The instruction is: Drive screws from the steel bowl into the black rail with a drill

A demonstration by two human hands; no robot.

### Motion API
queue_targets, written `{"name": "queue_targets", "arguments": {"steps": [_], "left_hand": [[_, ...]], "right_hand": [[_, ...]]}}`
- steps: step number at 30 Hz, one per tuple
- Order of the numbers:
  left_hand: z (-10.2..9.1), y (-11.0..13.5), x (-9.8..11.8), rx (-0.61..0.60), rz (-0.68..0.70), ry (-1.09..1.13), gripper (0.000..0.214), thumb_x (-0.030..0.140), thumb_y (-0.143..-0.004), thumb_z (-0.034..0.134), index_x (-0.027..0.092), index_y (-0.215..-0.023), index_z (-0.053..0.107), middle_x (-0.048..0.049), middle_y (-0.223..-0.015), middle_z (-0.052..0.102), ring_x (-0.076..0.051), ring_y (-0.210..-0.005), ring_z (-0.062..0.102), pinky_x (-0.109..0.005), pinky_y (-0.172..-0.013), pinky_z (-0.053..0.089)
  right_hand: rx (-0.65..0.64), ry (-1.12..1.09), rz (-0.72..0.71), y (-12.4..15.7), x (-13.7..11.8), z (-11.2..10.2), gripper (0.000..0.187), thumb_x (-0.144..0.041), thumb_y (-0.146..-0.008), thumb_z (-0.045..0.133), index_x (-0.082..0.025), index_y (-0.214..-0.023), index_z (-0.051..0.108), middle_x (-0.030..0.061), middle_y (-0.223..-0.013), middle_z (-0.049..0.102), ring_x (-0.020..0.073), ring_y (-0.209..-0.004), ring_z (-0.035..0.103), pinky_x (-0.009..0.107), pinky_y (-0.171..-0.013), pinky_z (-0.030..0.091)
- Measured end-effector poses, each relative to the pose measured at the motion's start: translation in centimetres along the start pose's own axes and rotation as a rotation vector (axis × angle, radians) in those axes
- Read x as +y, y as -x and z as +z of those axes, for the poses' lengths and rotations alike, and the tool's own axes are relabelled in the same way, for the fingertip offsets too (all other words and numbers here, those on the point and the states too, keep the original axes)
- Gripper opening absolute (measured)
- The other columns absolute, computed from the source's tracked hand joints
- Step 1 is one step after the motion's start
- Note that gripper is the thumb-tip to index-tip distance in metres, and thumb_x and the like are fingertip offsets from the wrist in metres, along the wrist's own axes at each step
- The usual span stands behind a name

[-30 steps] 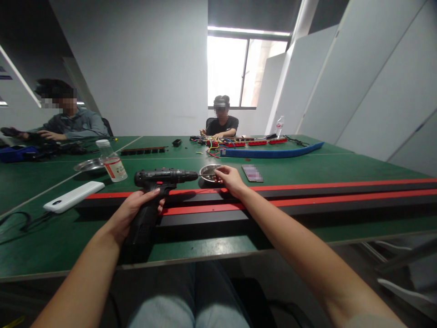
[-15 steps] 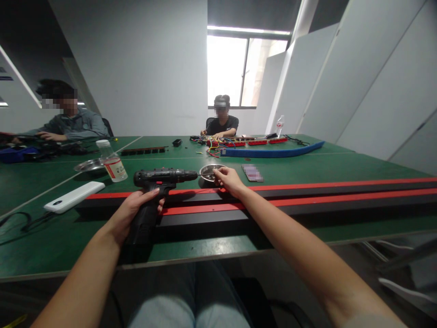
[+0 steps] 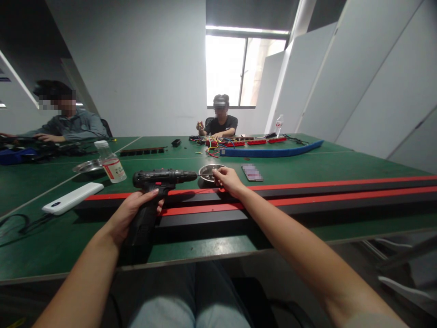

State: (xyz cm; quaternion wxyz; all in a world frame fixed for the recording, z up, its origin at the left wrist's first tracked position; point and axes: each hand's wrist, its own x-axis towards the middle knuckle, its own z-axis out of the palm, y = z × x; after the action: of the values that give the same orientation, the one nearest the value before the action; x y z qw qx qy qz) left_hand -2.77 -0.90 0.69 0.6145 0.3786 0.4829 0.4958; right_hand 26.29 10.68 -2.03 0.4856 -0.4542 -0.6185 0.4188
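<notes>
My left hand [image 3: 138,209] is wrapped round the grip of a black cordless drill [image 3: 155,177], held level with its bit pointing right. At the tip of the bit, the fingers of my right hand [image 3: 227,179] are pinched together; whatever is between them is too small to make out. Just behind those fingertips stands a metal bowl [image 3: 206,169] with small pieces in it. Beneath both hands lie two long black bars with red top strips, a nearer bar [image 3: 211,221] and a farther bar [image 3: 290,191].
Left of the drill are a white device [image 3: 73,198] with a cable, a plastic bottle [image 3: 113,166] and a metal dish [image 3: 89,166]. A phone [image 3: 251,172] lies beyond my right hand, with a blue strip [image 3: 269,150] and wiring farther back. Two people sit across the green table [image 3: 170,164].
My hands and the drill hold almost the same pose. Across the table, the person in the black shirt has raised one hand. The view has shifted very slightly.
</notes>
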Motion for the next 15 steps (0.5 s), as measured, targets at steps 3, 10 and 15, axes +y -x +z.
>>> {"name": "queue_targets", "arguments": {"steps": [3, 10, 15], "left_hand": [[-0.04, 0.03, 0.01, -0.015, 0.0, 0.008, 0.015, 0.021, -0.082, 0.077, 0.01, -0.089, 0.068, -0.0081, -0.079, 0.069, -0.013, -0.06, 0.067, -0.02, -0.054, 0.057], [-0.35, -0.01, -0.19, -0.019, 0.003, -0.041, 0.021, 0.027, -0.082, 0.077, 0.008, -0.087, 0.071, -0.0093, -0.079, 0.069, -0.014, -0.06, 0.067, -0.021, -0.053, 0.057], [-0.56, 0.24, 0.11, 0.017, 0.08, -0.12, 0.022, 0.03, -0.08, 0.08, 0.011, -0.088, 0.071, -0.0081, -0.078, 0.071, -0.016, -0.061, 0.066, -0.021, -0.053, 0.055]], "right_hand": [[-0.005, -0.006, 0.002, 0.01, 0.01, -0.02, 0.039, -0.048, -0.09, 0.068, -0.019, -0.068, 0.057, -0.0002, -0.053, 0.056, 0.0094, -0.043, 0.044, 0.021, -0.037, 0.031], [-0.006, 0.006, -0.008, -0.13, 0.2, -0.04, 0.035, -0.045, -0.092, 0.066, -0.019, -0.07, 0.057, -0.0012, -0.052, 0.056, 0.0088, -0.041, 0.043, 0.02, -0.036, 0.03], [0.024, 0.014, -0.006, -0.27, 0.35, -0.04, 0.036, -0.045, -0.093, 0.064, -0.019, -0.069, 0.055, -0.0014, -0.052, 0.055, 0.0098, -0.042, 0.046, 0.02, -0.037, 0.03]]}}
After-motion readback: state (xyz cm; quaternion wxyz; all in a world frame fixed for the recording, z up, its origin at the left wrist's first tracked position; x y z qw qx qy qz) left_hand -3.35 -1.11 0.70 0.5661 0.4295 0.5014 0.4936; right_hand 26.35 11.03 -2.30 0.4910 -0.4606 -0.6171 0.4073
